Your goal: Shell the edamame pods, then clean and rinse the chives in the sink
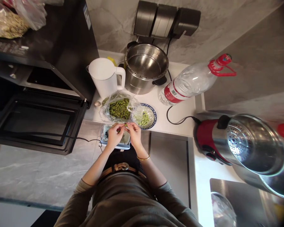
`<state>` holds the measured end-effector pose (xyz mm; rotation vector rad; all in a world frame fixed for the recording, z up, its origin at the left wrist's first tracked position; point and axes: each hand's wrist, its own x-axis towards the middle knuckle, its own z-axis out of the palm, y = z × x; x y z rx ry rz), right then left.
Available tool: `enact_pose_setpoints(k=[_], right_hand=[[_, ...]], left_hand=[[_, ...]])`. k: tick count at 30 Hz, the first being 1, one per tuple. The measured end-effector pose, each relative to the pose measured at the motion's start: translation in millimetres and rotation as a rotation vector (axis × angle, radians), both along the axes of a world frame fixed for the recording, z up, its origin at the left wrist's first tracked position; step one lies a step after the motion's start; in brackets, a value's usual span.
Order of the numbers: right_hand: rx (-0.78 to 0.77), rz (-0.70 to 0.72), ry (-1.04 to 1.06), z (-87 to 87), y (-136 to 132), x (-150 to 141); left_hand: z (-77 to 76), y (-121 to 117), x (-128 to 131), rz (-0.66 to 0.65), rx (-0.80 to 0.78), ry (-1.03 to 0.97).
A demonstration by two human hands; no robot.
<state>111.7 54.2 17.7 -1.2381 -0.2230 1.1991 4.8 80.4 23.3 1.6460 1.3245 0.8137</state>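
My left hand point(115, 136) and my right hand point(134, 134) meet at the fingertips above a small lined bin point(124, 146), just off the counter's front edge. Pinched between them is a green edamame pod point(125, 125); a little more green shows under my left fingers, too small to make out. Right behind my hands lies an opened clear plastic bag point(104, 114) full of edamame pods point(119, 108). To its right, a blue-rimmed plate point(153, 116) holds shelled green beans point(145, 118), with part of the bag overlapping its left side.
Behind the bag stand a white pitcher point(102, 77) and a steel pot point(139, 82) with a perforated insert. A large water bottle point(189, 83) is at the right, near a red steamer point(206, 135) and a sink point(241, 198). An oven door point(37, 123) hangs open at left.
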Motion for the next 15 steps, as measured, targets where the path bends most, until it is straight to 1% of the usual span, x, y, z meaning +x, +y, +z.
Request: enact_pose_setpoints(k=[3, 6, 8, 10, 12, 15], right_hand=[[0.012, 0.007, -0.009, 2.3, -1.7, -1.2], [0.014, -0.008, 0.147, 5.2, -2.9, -3.7], [0.020, -0.037, 0.271, 6.5, -3.8, -6.8], [0.022, -0.075, 0.352, 6.8, -4.7, -10.4], [0.020, -0.104, 0.392, 7.0, -5.3, -13.1], [0.012, -0.111, 0.410, 9.0, -5.4, -14.8]], left_hand=[[-2.2, -1.7, -1.5, 0.040, -0.044, -0.106], [-1.4, -2.5, -2.6, 0.031, -0.046, -0.194], [0.1, -3.4, -2.4, 0.031, -0.035, -0.215], [1.1, -4.4, -1.6, 0.044, -0.023, -0.222], [1.3, -5.1, -0.9, 0.052, -0.007, -0.236], [1.3, -5.2, -0.6, 0.055, 0.031, -0.252]])
